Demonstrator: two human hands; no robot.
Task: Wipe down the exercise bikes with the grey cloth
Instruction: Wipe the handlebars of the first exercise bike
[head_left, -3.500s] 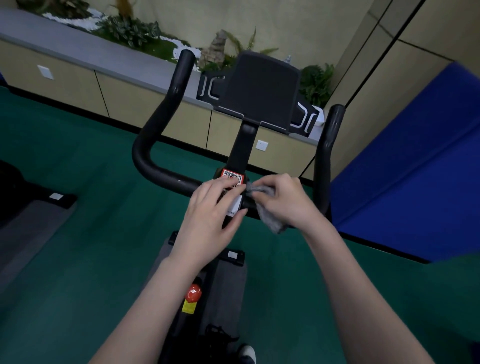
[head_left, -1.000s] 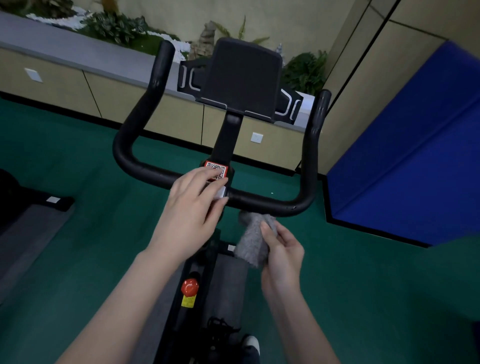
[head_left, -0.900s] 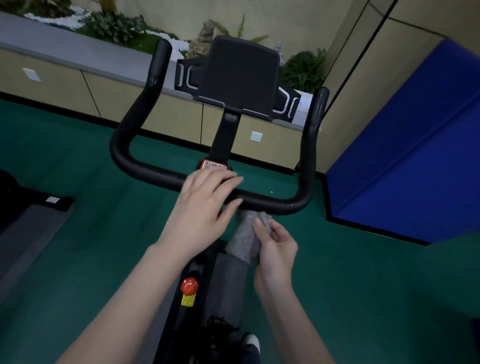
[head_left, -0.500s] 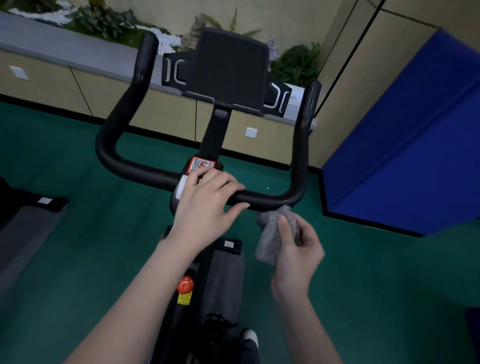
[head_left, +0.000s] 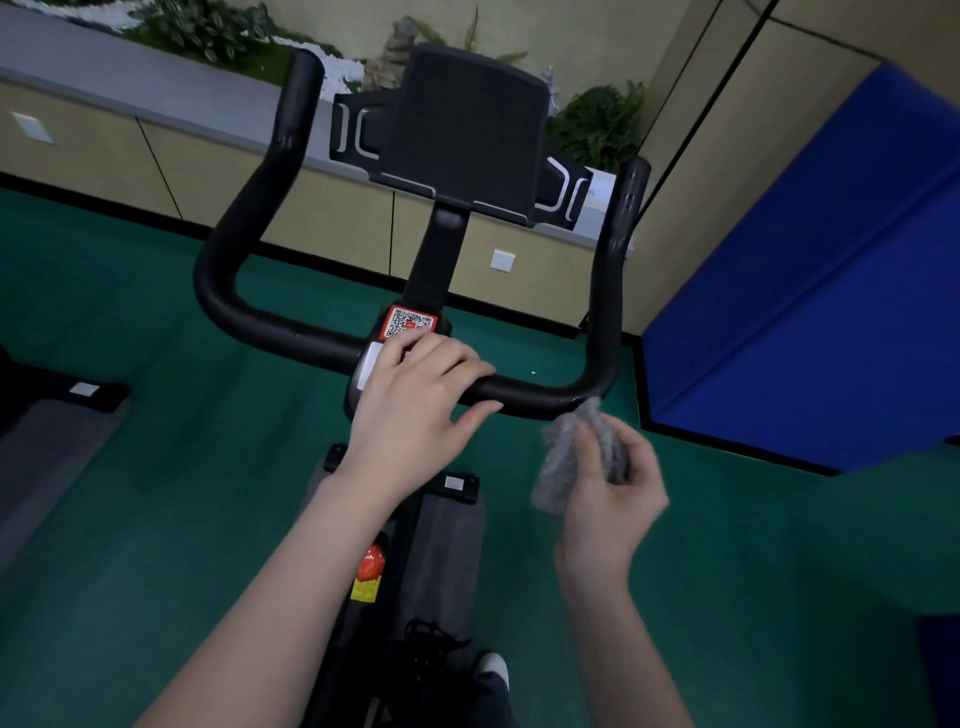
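Under the right-hand bend of the black handlebar (head_left: 540, 397), the right hand (head_left: 610, 499) gripped the grey cloth (head_left: 566, 457), its bunched top touching the bar's underside. Resting on the bar's middle beside the QR sticker (head_left: 410, 322), the left hand (head_left: 415, 410) lay with fingers loosely spread, clasping nothing

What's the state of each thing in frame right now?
Grey cloth: bunched, gripped in the right hand, top edge at the handlebar's right bend.
Right hand: closed on the cloth.
Left hand: palm down on the black U-shaped handlebar, fingers draped over it.
Black tablet holder: empty.
Red knob: untouched.
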